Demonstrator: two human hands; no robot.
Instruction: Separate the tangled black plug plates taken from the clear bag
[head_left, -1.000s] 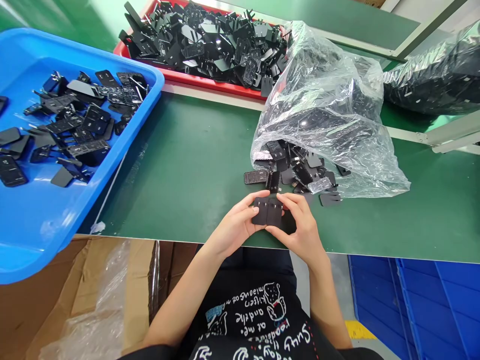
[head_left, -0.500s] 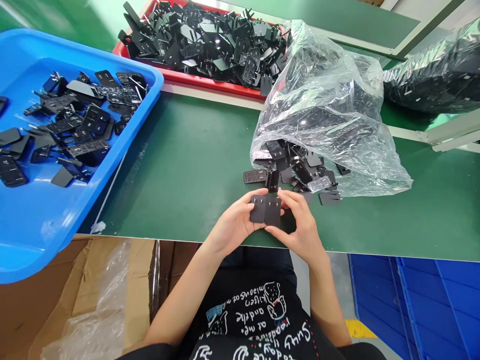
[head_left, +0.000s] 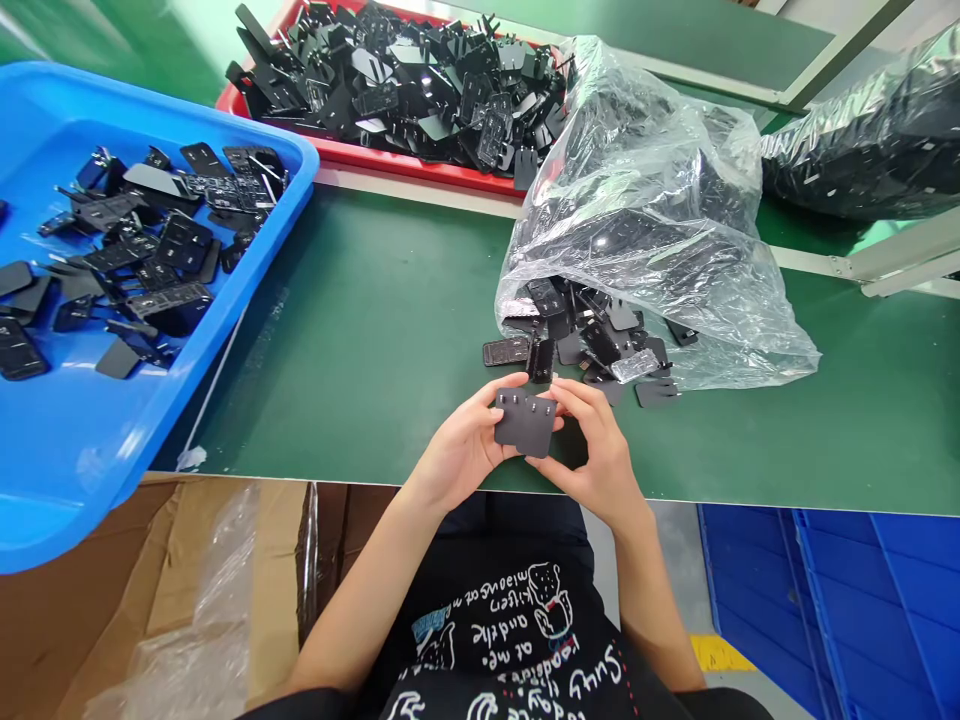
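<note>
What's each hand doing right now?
Left hand: closed, holding the flat black pieces at their left side.
Right hand: closed, holding the same pieces at their right side.

plates (head_left: pixel 525 425): just plain black | tabletop (head_left: pixel 375 300): solid green | tub (head_left: pixel 67 450): super bright blue | tray (head_left: pixel 420 170): proper red | tee (head_left: pixel 502 640): black, white lettering plus bits of blue and red | crates (head_left: pixel 885 600): deeper blue | box (head_left: pixel 82 590): cardboard brown

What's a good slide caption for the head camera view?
Left hand and right hand hold black parts over a green table, before an open plastic bag.
</note>
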